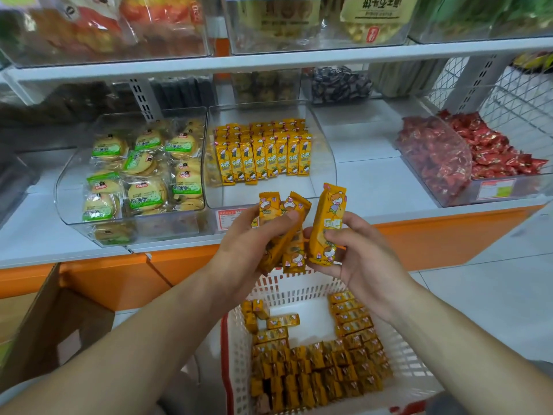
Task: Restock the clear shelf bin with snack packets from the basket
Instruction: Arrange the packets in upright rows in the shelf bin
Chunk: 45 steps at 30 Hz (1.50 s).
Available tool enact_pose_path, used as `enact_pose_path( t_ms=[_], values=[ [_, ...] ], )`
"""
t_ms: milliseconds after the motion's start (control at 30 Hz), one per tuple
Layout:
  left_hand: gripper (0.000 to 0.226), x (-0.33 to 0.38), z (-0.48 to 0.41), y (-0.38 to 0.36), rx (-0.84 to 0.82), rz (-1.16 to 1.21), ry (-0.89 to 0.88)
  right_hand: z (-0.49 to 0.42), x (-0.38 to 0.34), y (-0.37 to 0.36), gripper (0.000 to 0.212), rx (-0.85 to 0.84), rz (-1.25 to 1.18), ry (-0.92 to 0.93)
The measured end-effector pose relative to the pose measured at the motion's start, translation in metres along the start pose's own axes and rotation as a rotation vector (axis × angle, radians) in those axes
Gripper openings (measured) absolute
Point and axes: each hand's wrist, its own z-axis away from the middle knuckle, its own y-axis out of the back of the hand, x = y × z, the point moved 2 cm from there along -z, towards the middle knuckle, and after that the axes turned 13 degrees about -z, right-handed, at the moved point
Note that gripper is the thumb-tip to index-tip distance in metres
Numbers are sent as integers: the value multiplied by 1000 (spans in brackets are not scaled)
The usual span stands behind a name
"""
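Note:
My left hand (248,244) grips a bunch of yellow snack packets (284,226) above the white basket (410,366). My right hand (362,253) pinches a single yellow packet (327,223), held upright beside the bunch. Both hands hover in front of the clear shelf bin (324,163), where rows of the same yellow packets (263,151) stand at the back and the front floor is bare. Several more yellow packets (317,366) lie in the basket below.
A clear bin of round green-labelled biscuits (140,169) sits left of the target bin. A bin of red candies (466,157) is at the right. An open cardboard box (45,322) stands low left. Upper shelves hold more snack bins.

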Motion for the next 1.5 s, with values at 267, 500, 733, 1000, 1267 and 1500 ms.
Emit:
enact_pose_path(
  t_ms=[267,500,733,1000,1267,1500],
  values=[
    [95,11,-3,7,80,12,3,4,-11,-4,51,16,296,113],
    [91,47,-2,57,362,-202,-151,-26,-33,-40,53,-35,572,286],
    [78,54,-7,117,596,-125,-184,-142,-19,-97,52,-84,973,507],
    [80,46,-12,139,581,-174,-235,-252,21,-132,55,-142,1291,435],
    [73,44,-17,149,578,-91,-253,-271,52,-126,35,-95,1538,472],
    [84,44,-18,148,597,-42,-215,-254,48,-128,66,-94,1538,364]
  ],
)
